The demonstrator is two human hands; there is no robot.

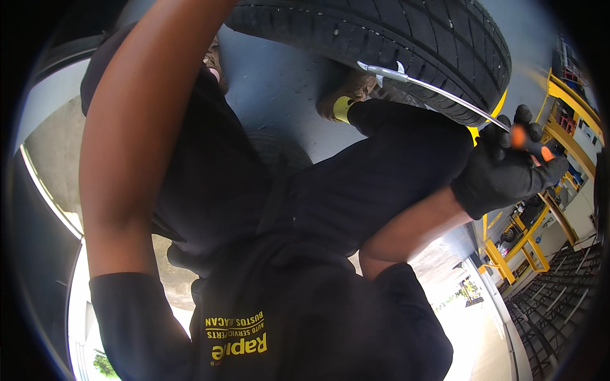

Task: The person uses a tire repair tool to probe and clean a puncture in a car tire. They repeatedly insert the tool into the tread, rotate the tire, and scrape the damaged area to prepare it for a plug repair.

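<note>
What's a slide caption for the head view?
Black-gloved right hand holding an orange-handled hooked metal tool near a tire; left hand out of frame.

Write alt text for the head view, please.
A black-gloved right hand holds an orange-handled metal tool, its pronged tip near a black tire. The left arm runs past the top edge, its hand out of view.

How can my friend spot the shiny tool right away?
Find the big black tire up top. By its right end, the person's right hand, gloved in black, holds the tool by a partly orange handle. Its thin silver rod and spiky tip stand out from the dark tire.
</note>
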